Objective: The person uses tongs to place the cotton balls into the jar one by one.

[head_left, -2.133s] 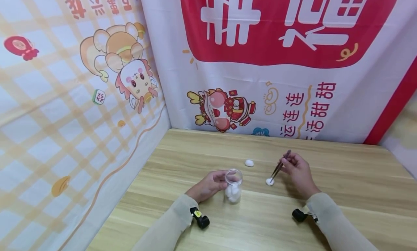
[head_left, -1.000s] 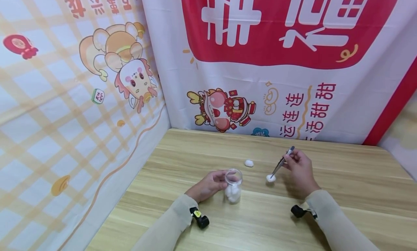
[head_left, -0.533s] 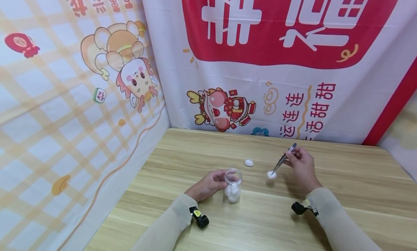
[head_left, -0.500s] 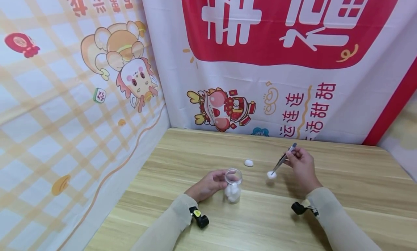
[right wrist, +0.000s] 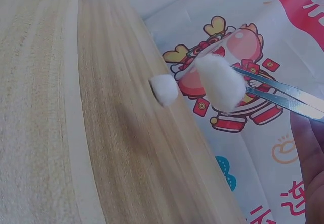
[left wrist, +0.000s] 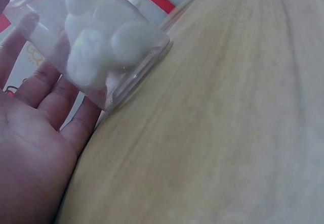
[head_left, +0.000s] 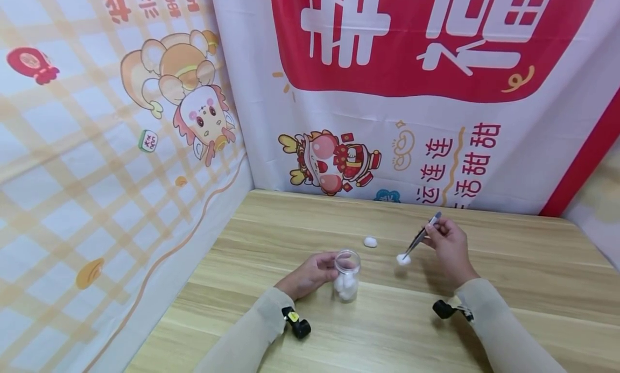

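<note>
My left hand (head_left: 310, 276) holds a clear plastic jar (head_left: 346, 276) by its side. The jar stands upright and lidless on the table, with several white cotton balls (left wrist: 91, 57) inside. My right hand (head_left: 448, 249) pinches metal tweezers (head_left: 420, 237), tilted with their tips down to the left. At those tips is a cotton ball (right wrist: 220, 84), raised a little above the table with a shadow below it. Another cotton ball (head_left: 370, 242) lies on the table behind, between the jar and the tweezers.
The wood-grain table (head_left: 387, 330) meets a printed cloth (head_left: 319, 109) at the back and a checked cloth (head_left: 121, 201) on the left. Black wrist cameras (head_left: 296, 323) sit at both cuffs.
My right hand has moved slightly up and away, lifting the cotton ball off the table in the tweezers. In the last half second it barely moves. The left hand and jar stay put.
</note>
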Demonstrator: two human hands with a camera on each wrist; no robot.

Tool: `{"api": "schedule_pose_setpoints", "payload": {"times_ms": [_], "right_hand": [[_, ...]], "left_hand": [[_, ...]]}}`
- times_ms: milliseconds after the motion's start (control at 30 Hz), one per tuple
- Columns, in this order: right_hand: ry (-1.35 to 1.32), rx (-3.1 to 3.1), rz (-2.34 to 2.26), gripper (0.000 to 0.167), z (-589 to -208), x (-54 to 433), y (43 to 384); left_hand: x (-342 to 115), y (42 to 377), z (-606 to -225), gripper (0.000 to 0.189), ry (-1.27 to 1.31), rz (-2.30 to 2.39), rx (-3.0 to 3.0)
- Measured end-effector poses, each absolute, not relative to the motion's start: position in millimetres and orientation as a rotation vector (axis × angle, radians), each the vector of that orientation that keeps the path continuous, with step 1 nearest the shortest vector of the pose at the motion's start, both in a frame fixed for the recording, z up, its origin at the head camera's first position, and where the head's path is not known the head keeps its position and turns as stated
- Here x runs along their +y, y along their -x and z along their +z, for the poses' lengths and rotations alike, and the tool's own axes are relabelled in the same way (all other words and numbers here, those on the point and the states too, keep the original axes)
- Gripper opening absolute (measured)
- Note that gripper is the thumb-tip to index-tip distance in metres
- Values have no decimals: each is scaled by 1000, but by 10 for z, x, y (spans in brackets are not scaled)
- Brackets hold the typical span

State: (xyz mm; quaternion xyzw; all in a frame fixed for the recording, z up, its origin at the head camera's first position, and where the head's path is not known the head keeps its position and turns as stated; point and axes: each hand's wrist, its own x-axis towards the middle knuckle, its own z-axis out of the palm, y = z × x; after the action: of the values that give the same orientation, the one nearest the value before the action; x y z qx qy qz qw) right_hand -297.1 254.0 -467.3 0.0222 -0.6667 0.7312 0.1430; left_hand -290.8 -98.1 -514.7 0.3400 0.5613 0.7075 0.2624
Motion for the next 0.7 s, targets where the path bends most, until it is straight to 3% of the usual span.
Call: {"api": "schedule_pose_setpoints", "payload": {"times_ms": [400, 700], "right_hand": [[-37, -1956, 2086, 19, -4687, 2557, 3025], [-108, -1831, 2196, 13, -4769, 2566, 3049]], "left_hand": [[-981, 2947, -5156, 67, -965, 1902, 1528], [-970, 2961, -5178, 67, -995, 1900, 1521]]}}
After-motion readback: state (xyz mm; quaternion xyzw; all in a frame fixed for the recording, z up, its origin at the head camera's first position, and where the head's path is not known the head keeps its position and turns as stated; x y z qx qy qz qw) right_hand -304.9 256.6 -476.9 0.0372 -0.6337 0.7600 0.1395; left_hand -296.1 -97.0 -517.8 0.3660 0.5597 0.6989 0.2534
